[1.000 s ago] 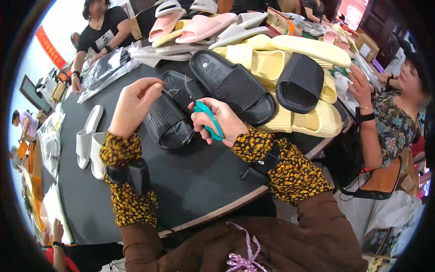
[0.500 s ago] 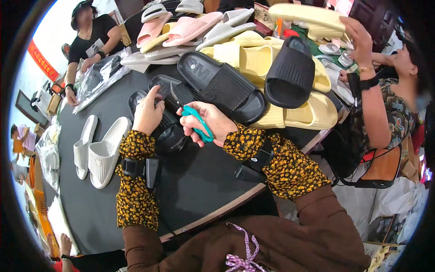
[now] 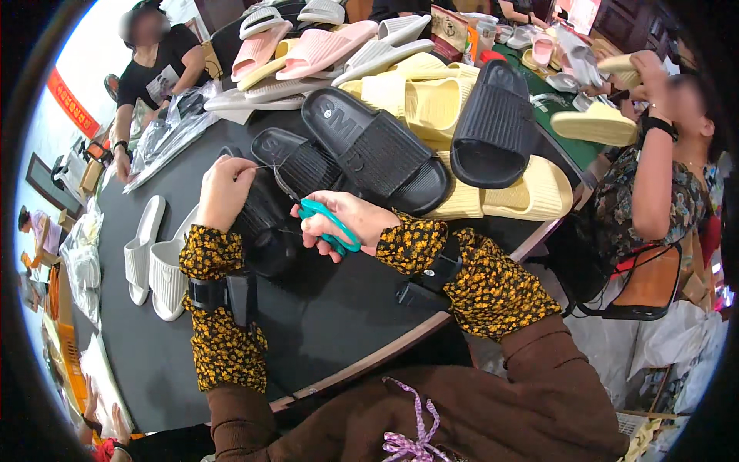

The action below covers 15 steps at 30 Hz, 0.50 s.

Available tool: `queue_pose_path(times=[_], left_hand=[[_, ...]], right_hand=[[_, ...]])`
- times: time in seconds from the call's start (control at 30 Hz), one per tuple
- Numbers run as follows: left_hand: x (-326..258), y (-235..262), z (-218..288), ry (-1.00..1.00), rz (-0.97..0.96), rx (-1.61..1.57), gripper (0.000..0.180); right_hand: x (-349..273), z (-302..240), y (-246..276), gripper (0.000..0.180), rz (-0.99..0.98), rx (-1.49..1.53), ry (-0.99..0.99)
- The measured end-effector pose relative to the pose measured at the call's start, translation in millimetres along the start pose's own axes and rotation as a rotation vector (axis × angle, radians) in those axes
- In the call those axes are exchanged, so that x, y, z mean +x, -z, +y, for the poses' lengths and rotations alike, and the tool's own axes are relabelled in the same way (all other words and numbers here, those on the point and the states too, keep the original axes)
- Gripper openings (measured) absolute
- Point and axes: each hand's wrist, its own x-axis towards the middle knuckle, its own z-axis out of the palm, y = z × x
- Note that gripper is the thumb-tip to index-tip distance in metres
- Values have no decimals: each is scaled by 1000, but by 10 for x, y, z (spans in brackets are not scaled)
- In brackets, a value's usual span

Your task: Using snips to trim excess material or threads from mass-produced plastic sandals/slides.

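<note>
My right hand (image 3: 358, 219) is wrapped round teal-handled scissors (image 3: 314, 206), their blades pointing up and left. My left hand (image 3: 223, 192) pinches a thin dark strand (image 3: 264, 167) that runs to the blade tips. Below and between the hands lies a black ribbed slipper (image 3: 265, 223), partly covered by the left hand. Just beyond it are a smaller black slipper (image 3: 296, 158) and a large black slipper (image 3: 377, 146) on the dark table.
White slippers (image 3: 145, 250) lie at left on the table (image 3: 308, 331). Yellow slippers (image 3: 527, 192), another black slipper (image 3: 493, 123) and pink slippers (image 3: 327, 50) are heaped at the back. One person handles clear bags (image 3: 169, 135); another, at right, holds yellow slippers (image 3: 593, 123).
My left hand has moved left and a strand now shows stretched from it. The scissors have dropped slightly. At right, the co-worker has lowered the yellow slipper and now has two.
</note>
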Motion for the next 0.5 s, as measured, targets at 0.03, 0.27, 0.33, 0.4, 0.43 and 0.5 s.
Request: queue_pose_path(times=[0.03, 0.27, 0.33, 0.4, 0.43, 0.5], left_hand=[[-1, 16, -11, 0, 1, 1, 16], [-7, 19, 24, 74, -80, -289, 17], [-3, 15, 49, 85, -94, -335, 17], [-2, 54, 81, 91, -128, -376, 17], [-5, 76, 99, 90, -129, -376, 17], [-14, 111, 135, 77, -171, -413, 16]], right_hand=[[4, 2, -2, 36, -1, 0, 1], [54, 71, 49, 40, -17, 9, 16], [55, 76, 55, 40, -21, -1, 15], [53, 67, 52, 39, -29, 20, -17], [53, 69, 50, 39, -28, 21, -16], [52, 76, 51, 38, -31, 29, -28]])
